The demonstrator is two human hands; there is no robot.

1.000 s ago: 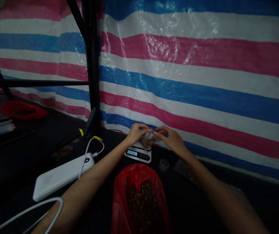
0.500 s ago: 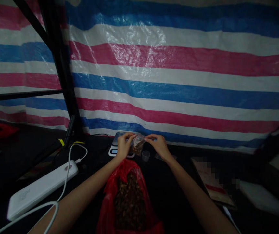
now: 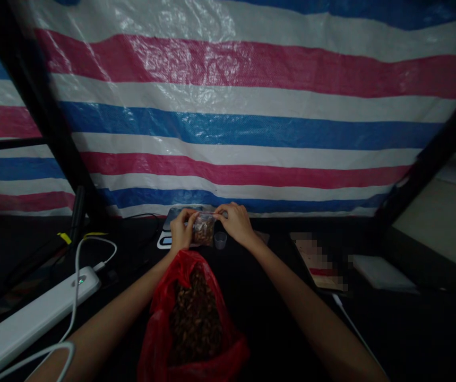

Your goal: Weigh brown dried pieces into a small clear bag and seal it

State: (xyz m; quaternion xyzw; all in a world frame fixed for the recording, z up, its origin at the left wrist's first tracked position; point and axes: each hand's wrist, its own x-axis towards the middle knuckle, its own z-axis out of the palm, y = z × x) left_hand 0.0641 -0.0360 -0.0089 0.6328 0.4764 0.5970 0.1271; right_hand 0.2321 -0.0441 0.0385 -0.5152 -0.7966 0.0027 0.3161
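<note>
A small clear zip bag (image 3: 204, 231) with brown bits in its lower part hangs upright between my hands. My left hand (image 3: 182, 227) pinches its top left corner. The fingers of my right hand (image 3: 235, 222) are closed on the top right end, along the zip edge. Behind my left hand stands a white kitchen scale (image 3: 164, 240), partly hidden by the hand and the bag. A small clear plastic cup (image 3: 220, 240) stands just right of the bag. Closer to me, an open red plastic bag (image 3: 156, 323) holds many dark brown seed-like pieces (image 3: 196, 318).
A white power bank (image 3: 36, 313) with a white cable (image 3: 77, 265) lies at the left. On the right are a brown packet (image 3: 319, 262) and a pale flat packet (image 3: 383, 273). A striped plastic sheet (image 3: 251, 127) hangs behind the black table, between dark frame posts.
My view has turned to the right and slightly down. My right hand has moved closer to my left along the zip bag's top edge.
</note>
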